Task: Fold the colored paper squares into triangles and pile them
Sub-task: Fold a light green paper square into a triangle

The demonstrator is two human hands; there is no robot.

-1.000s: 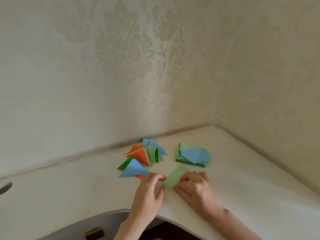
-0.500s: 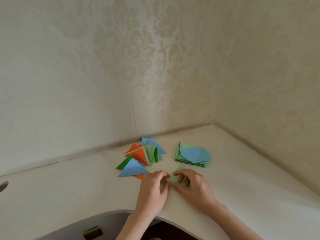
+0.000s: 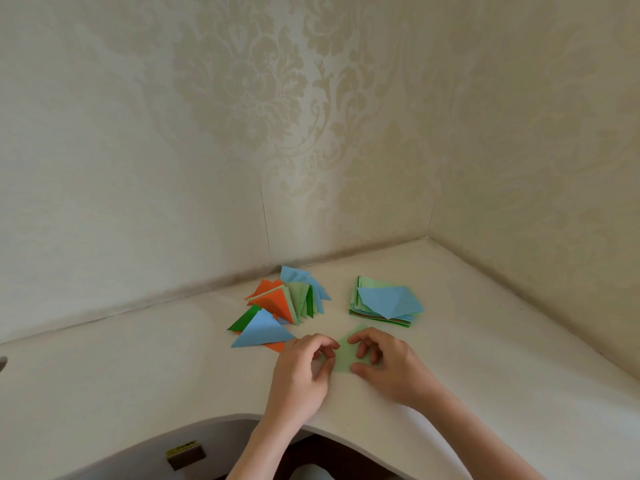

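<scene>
A light green paper (image 3: 343, 355) lies on the white table (image 3: 138, 375) between my two hands, mostly covered by them. My left hand (image 3: 304, 368) pinches its left edge with curled fingers. My right hand (image 3: 384, 362) holds its right side, fingertips and thumb curled onto the sheet. Behind the hands, to the left, lies a loose pile of folded triangles (image 3: 280, 306) in orange, blue and green. To the right sits a stack of unfolded squares (image 3: 384, 303) with a creased blue sheet on top.
Two wallpapered walls meet in a corner (image 3: 431, 233) right behind the papers. The table's front edge curves inward (image 3: 221, 420) beneath my forearms. A small dark block with a yellow top (image 3: 186, 454) sits below that edge.
The green sheet was wide and flat a second ago; both hands have since drawn together over it and then parted slightly, leaving a smaller patch of green showing.
</scene>
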